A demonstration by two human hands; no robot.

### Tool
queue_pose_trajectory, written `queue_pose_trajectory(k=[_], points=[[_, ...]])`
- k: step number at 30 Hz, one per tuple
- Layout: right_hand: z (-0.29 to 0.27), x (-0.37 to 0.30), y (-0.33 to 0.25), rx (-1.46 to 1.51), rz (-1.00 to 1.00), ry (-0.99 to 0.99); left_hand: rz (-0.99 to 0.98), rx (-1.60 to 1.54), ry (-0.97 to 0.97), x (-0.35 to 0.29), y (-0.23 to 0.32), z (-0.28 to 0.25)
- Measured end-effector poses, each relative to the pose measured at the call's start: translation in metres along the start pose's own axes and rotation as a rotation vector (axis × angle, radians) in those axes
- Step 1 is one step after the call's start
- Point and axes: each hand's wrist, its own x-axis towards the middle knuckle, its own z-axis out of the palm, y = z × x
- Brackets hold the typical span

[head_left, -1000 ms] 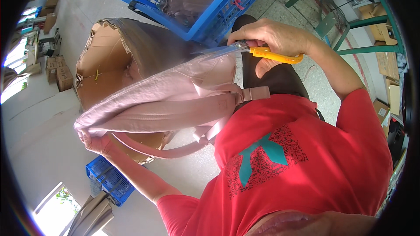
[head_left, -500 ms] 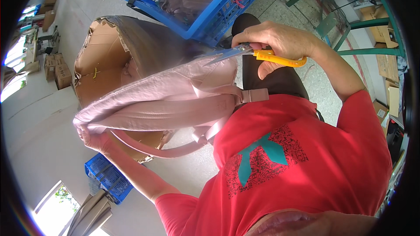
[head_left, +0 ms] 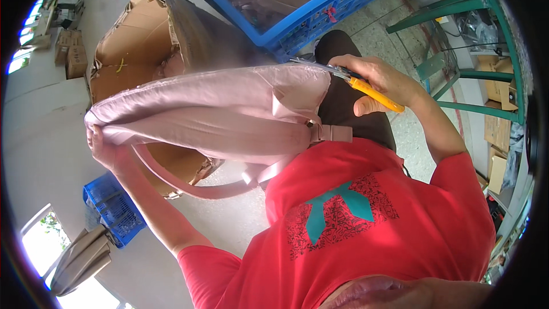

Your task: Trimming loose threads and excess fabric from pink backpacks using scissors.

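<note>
Now the left hand (head_left: 102,147) grips the pink bag's (head_left: 211,114) end, while the right hand (head_left: 374,80) clasps yellow-handled scissors (head_left: 349,80) at its other end.

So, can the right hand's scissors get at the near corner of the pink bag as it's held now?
Probably yes. The right hand holds the yellow-handled scissors with the blades already at the corner of the pink bag, which the left hand holds stretched out; nothing sits between them.
</note>
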Motion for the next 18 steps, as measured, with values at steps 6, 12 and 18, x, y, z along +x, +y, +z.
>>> queue_pose_trajectory(k=[6, 12, 18], points=[[0.0, 0.004, -0.001, -0.096, -0.035, 0.018, -0.044, -0.022, 0.019, -0.001, -0.002, -0.002], [-0.012, -0.002, -0.004, -0.152, 0.079, -0.047, -0.065, -0.032, 0.009, 0.002, -0.009, -0.017], [-0.005, 0.008, 0.0, 0.089, 0.067, 0.097, 0.012, 0.052, 0.14, 0.0, -0.014, -0.002]])
